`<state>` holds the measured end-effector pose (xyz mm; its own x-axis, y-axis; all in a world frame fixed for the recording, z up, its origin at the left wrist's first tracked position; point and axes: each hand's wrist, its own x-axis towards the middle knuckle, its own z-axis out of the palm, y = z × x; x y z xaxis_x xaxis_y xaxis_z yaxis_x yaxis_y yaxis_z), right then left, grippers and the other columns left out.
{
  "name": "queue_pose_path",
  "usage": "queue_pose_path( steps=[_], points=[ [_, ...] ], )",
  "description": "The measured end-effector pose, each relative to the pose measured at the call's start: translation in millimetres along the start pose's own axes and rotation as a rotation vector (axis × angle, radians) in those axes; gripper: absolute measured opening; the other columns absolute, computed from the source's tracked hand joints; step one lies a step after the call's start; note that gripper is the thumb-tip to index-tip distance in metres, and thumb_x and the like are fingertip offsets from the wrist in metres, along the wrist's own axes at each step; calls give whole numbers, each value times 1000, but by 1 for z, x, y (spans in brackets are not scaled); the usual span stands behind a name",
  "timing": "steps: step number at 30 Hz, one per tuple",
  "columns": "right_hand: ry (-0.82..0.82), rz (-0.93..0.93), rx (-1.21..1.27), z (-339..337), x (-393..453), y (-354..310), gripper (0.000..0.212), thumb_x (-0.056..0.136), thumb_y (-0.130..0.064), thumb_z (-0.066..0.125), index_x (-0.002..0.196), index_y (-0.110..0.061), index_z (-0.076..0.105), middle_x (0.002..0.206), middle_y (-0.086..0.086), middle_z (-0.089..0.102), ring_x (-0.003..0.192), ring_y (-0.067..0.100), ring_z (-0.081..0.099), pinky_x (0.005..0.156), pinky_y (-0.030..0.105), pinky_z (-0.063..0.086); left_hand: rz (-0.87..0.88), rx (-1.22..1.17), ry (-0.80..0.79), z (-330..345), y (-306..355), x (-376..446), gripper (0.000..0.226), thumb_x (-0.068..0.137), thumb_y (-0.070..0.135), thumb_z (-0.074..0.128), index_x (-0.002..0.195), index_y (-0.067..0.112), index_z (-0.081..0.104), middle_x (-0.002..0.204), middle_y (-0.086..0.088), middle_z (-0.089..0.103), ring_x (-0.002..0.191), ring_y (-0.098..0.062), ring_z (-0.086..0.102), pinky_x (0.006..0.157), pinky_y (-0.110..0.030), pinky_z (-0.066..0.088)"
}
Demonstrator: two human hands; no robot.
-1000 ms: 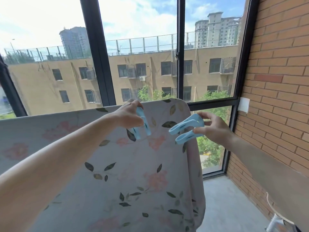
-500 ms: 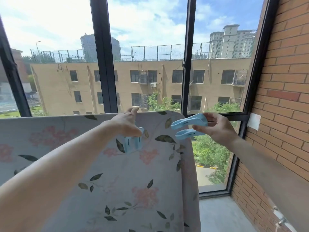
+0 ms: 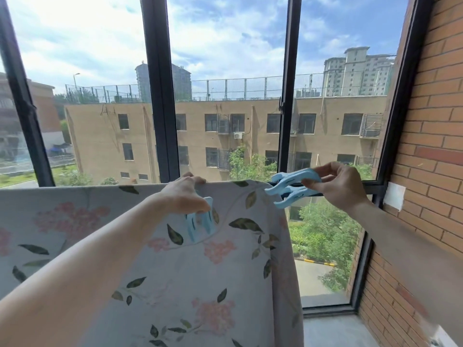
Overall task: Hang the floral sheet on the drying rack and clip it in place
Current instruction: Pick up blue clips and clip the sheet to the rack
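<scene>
The white cotton floral sheet (image 3: pixel 155 266) hangs draped before the window. The left hand (image 3: pixel 184 197) grips its top edge, apparently also holding a pale-blue plastic clip (image 3: pixel 200 222). The right hand (image 3: pixel 337 186) pinches another blue clip (image 3: pixel 292 187), jaws spread, at the sheet's corner.

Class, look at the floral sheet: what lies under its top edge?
Nothing under the sheet shows; its straight top fold suggests a rack bar, but the cloth covers it. The left hand grips that edge, with a blue clip below it.
</scene>
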<state>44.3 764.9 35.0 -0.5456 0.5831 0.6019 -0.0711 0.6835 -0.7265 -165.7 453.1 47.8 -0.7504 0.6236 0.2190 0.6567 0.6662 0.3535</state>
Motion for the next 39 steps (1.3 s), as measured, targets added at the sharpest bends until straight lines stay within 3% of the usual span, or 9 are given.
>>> queue_pose_path(
  steps=[4,12,18,20,25,26,29,33,39],
  points=[
    [-41,-5,-57,5,18,-2,29,67,-22,97,86,-17,75,84,2,77,82,27,75,73,41,64,-13,-22,13,0,-7,3,82,67,29,75,146,35,51,130,12,45,117,-19,50,89,-32,47],
    [-164,45,-84,25,34,3,25,68,-14,96,80,-17,75,84,5,77,83,27,76,64,29,60,9,-45,39,3,-4,6,79,70,28,76,146,32,53,126,12,47,117,-17,51,90,-31,43],
    [-196,160,46,28,44,18,28,67,-11,95,88,-13,77,94,9,77,94,34,75,77,42,65,11,-37,29,1,-7,5,84,64,33,72,145,30,53,127,13,47,118,-20,53,100,-39,51],
    [-223,179,82,27,46,23,40,62,-17,96,97,-12,77,101,8,77,98,33,74,80,41,64,11,-51,31,0,-9,5,82,65,33,72,145,30,54,129,14,48,119,-19,52,101,-39,51],
    [-343,172,136,33,34,37,120,43,-66,94,144,-16,55,135,1,65,125,22,62,101,39,54,11,-64,45,2,-12,6,81,67,32,75,145,31,54,126,15,47,117,-18,52,99,-37,51],
    [-348,162,102,35,31,37,125,44,-70,92,149,-17,50,141,2,61,130,21,58,106,42,52,15,-64,48,2,-12,6,80,67,31,75,144,31,54,126,15,47,116,-18,52,98,-37,51],
    [-229,57,-73,45,17,29,91,77,-37,90,154,-21,44,151,1,51,131,17,51,112,38,46,34,-82,49,3,-12,6,78,68,32,75,143,32,55,125,15,48,116,-16,52,98,-36,52],
    [82,-320,-199,78,-10,10,64,82,-14,83,141,-20,59,150,-4,53,137,18,49,118,41,40,87,-39,36,1,-13,2,80,74,35,74,150,33,49,131,15,47,118,-15,51,101,-35,50],
    [-108,-451,-137,146,-52,-24,57,85,-13,81,138,-24,61,146,-8,54,138,13,47,118,31,37,99,-116,27,-5,-46,-26,101,71,37,73,158,40,23,153,12,35,132,-18,45,102,-32,46]
  ],
)
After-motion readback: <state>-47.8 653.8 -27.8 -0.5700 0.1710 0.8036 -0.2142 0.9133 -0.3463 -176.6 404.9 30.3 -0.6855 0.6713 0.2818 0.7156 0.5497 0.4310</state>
